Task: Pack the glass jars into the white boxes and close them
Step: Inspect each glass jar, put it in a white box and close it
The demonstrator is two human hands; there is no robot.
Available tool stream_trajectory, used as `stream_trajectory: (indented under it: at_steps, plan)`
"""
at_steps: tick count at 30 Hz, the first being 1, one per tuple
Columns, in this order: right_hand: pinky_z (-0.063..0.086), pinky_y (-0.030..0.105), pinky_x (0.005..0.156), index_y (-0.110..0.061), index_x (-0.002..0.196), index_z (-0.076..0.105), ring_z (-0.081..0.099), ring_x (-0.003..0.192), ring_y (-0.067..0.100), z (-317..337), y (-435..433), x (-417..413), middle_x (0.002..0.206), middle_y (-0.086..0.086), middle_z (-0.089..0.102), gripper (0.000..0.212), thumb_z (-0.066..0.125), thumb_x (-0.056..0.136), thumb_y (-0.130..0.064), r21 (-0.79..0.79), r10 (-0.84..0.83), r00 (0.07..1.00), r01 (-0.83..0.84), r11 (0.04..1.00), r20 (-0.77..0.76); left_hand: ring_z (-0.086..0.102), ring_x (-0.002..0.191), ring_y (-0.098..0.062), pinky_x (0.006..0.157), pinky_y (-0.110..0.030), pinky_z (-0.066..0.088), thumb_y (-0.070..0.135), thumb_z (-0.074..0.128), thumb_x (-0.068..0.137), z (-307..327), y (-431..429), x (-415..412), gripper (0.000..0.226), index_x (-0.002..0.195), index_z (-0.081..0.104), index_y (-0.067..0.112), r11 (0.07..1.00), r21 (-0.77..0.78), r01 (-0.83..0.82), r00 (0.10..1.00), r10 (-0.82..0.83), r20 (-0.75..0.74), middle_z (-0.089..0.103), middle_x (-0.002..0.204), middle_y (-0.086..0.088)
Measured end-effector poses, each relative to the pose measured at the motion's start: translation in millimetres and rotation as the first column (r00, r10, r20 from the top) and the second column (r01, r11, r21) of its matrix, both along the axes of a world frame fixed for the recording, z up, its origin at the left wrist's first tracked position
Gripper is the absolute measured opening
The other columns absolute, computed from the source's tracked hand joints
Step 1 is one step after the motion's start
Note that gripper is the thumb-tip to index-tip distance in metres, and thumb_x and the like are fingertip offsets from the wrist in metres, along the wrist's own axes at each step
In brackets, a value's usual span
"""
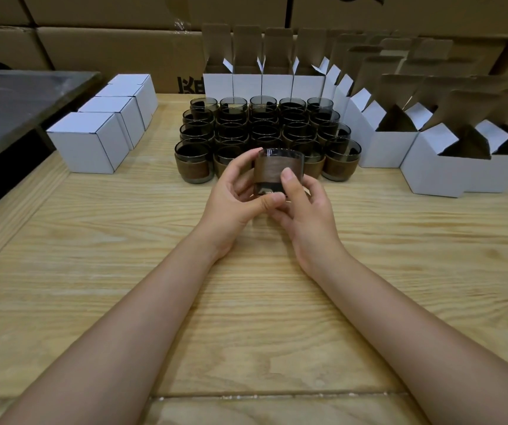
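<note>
Bench [246,302], pale wood; all places are given from the jar block [265,130], a close-set grid of smoked glass jars with brown bands standing at mid-bench. Far left of the block: grey sheet surface [16,102], dull, beside the bench edge. Left of the block: closed white boxes [90,142], four in a row running back, flaps shut. Just in front of the block: left hand [231,194], fingers curled round the left side of the held jar [277,170], thumb at its base. The jar is upright, mouth up, apparently off the bench. Right hand [304,210], thumb pressed on the brown band, fingers under the base; both hands grip the one jar. Behind the block and curving round to its right: open white boxes [393,145], flaps up, brown inside, contents not visible. Behind all: brown cartons [108,50]. Step judged: one jar in hand, not yet boxed; four boxes look finished, most jars remain. Next move calls for carrying the jar to a near open box right of the block, lowering it upright, then tucking the flaps. Writing: black letters [189,85] on a carton behind the block's left corner, cut off, unreadable; a pale mark low on the held jar, too small to read.
</note>
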State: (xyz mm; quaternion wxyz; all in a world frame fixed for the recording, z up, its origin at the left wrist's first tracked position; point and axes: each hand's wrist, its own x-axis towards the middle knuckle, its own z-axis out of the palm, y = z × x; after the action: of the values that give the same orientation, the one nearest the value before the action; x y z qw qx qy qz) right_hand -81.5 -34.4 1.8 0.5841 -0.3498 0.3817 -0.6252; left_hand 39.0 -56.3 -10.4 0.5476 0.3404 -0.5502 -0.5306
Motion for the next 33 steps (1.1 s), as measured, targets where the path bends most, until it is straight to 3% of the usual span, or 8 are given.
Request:
stream_trajectory:
  at_steps: [5, 10, 13, 16, 22, 26, 29, 33]
  plan:
    - [0.056, 0.028, 0.067, -0.01, 0.106, 0.062, 0.072, 0.08, 0.017, -2.2, -2.7, -3.5, 0.083, 0.005, 0.074, 0.023, 0.051, 0.098, -0.028, 0.015, 0.046, 0.996, -0.048, 0.999, 0.082, 0.057, 0.122, -0.023, 0.108, -0.047, 0.041, 0.024, 0.084, 0.055, 4.5, 2.2, 0.9, 0.099, 0.138, 0.032, 0.039, 0.999, 0.026, 0.021, 1.0, -0.021, -0.004, 0.055, 0.134, -0.014]
    - [0.057, 0.03, 0.065, -0.011, 0.099, 0.063, 0.071, 0.076, 0.018, -0.1, -2.9, -5.4, 0.081, 0.006, 0.073, 0.03, 0.043, 0.099, -0.033, 0.052, 0.071, 0.983, -0.081, 0.995, 0.167, 0.054, 0.126, -0.021, 0.109, -0.042, 0.041, 0.025, 0.084, 0.054, 3.2, 2.6, 0.2, 0.109, 0.145, 0.025, 0.037, 0.999, 0.03, 0.041, 0.999, -0.041, 0.018, 0.052, 0.139, -0.01]
    - [0.059, 0.034, 0.072, -0.005, 0.112, 0.061, 0.07, 0.083, 0.024, 1.2, -1.4, -4.3, 0.094, 0.014, 0.071, 0.039, 0.039, 0.099, -0.035, 0.062, 0.109, 0.979, -0.121, 0.991, 0.171, 0.055, 0.124, -0.02, 0.106, -0.037, 0.044, 0.019, 0.082, 0.06, 3.1, 2.5, 0.3, 0.1, 0.144, 0.029, 0.035, 0.999, 0.018, 0.051, 0.998, -0.051, 0.031, 0.053, 0.138, -0.008]
    - [0.059, 0.036, 0.076, -0.002, 0.124, 0.055, 0.068, 0.09, 0.028, 2.7, -0.8, -4.0, 0.105, 0.019, 0.067, 0.046, 0.038, 0.099, -0.036, 0.086, 0.134, 0.976, -0.151, 0.985, 0.174, 0.059, 0.118, -0.015, 0.094, -0.026, 0.05, 0.008, 0.076, 0.065, 2.7, 2.3, -2.1, 0.079, 0.135, 0.042, 0.027, 0.999, -0.009, 0.052, 0.998, -0.052, 0.034, 0.059, 0.13, -0.005]
    - [0.059, 0.032, 0.068, -0.011, 0.107, 0.062, 0.07, 0.081, 0.02, 0.5, -3.0, -4.3, 0.093, 0.01, 0.071, 0.038, 0.039, 0.1, -0.039, 0.059, 0.163, 0.978, -0.171, 0.983, 0.131, 0.062, 0.114, -0.013, 0.087, -0.022, 0.05, 0.01, 0.081, 0.06, 1.5, 1.3, -2.0, 0.075, 0.127, 0.049, 0.025, 0.999, 0.013, 0.029, 0.999, -0.029, -0.037, 0.065, 0.121, 0.002]
    - [0.057, 0.036, 0.073, -0.012, 0.126, 0.054, 0.069, 0.083, 0.018, -0.7, -2.5, -1.0, 0.101, 0.01, 0.069, 0.044, 0.042, 0.098, -0.044, 0.027, 0.125, 0.992, -0.125, 0.992, -0.007, 0.062, 0.113, -0.012, 0.086, -0.022, 0.051, 0.005, 0.077, 0.064, 0.6, -0.2, -1.6, 0.07, 0.124, 0.05, 0.028, 1.0, 0.005, 0.001, 1.0, -0.001, -0.019, 0.068, 0.115, 0.008]
    - [0.058, 0.037, 0.072, -0.011, 0.132, 0.042, 0.069, 0.085, 0.021, -0.6, -1.8, 1.1, 0.104, 0.01, 0.067, 0.062, 0.058, 0.084, -0.047, 0.011, 0.072, 0.997, -0.072, 0.997, -0.017, 0.06, 0.117, -0.017, 0.091, -0.027, 0.052, 0.005, 0.077, 0.064, -0.9, -0.6, -0.8, 0.069, 0.124, 0.052, 0.03, 1.0, -0.006, -0.009, 1.0, 0.009, 0.005, 0.068, 0.117, 0.006]
    - [0.057, 0.031, 0.067, -0.013, 0.126, 0.042, 0.069, 0.09, 0.02, -0.3, -0.7, 1.3, 0.116, 0.014, 0.063, 0.076, 0.067, 0.063, -0.048, 0.006, 0.056, 0.998, -0.056, 0.998, -0.012, 0.06, 0.116, -0.014, 0.088, -0.026, 0.052, 0.006, 0.079, 0.061, 0.5, 0.0, -1.6, 0.069, 0.119, 0.054, 0.033, 1.0, -0.018, -0.023, 1.0, 0.023, 0.022, 0.066, 0.116, 0.006]
